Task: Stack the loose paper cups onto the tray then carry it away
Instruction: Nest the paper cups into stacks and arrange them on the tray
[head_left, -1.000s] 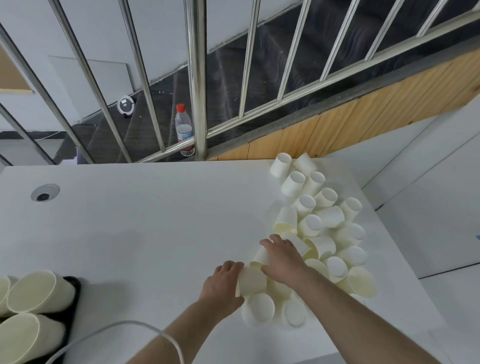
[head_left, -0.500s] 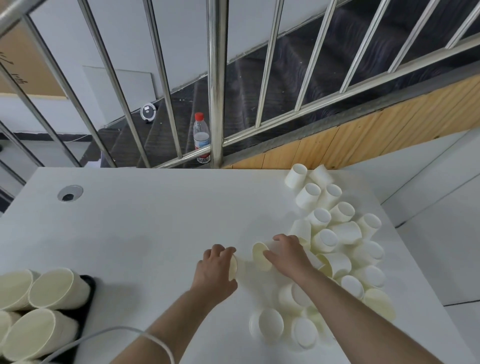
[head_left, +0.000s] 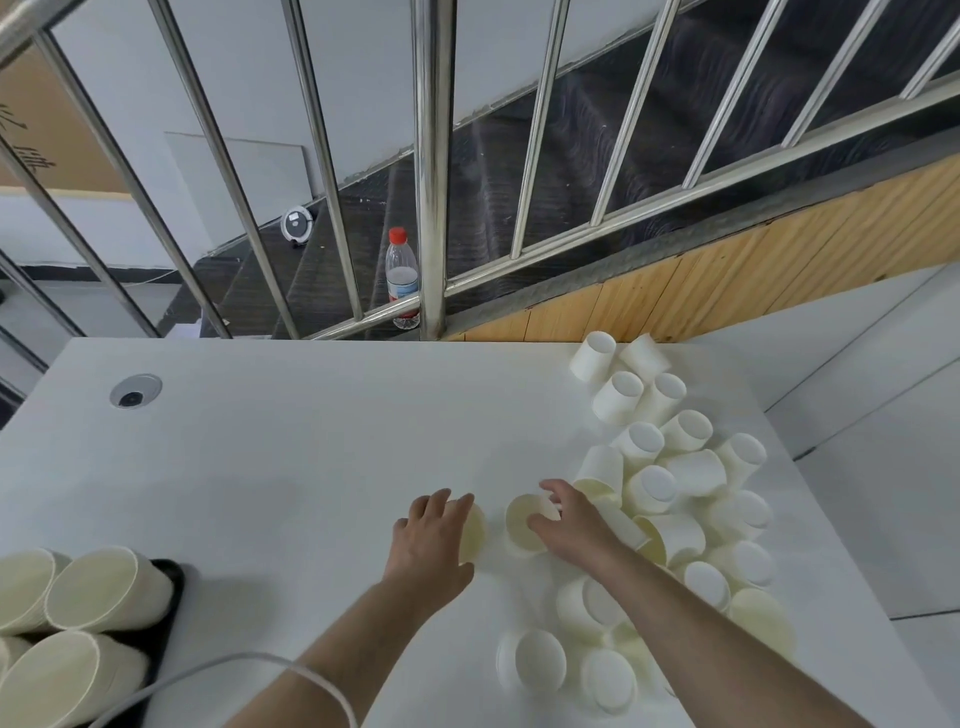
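Several loose white paper cups (head_left: 670, 467) lie in a heap on the right side of the white table (head_left: 270, 457). My left hand (head_left: 434, 535) grips one cup (head_left: 474, 530) on its side, its mouth facing right. My right hand (head_left: 571, 525) holds a second cup (head_left: 522, 527) with its mouth facing left, a small gap away from the first. A black tray (head_left: 166, 618) at the lower left edge carries stacks of cups (head_left: 98, 592) lying on their sides.
A steel railing (head_left: 434, 171) runs behind the table's far edge, with a plastic bottle (head_left: 401, 278) on the stairs beyond. A round cable hole (head_left: 135, 391) sits at the table's far left. A white cable (head_left: 249, 670) arcs over my left forearm.
Both hands moved out of the heap toward the table's middle, each with a cup. The two cups now face each other mouth to mouth. The view tilted up slightly.
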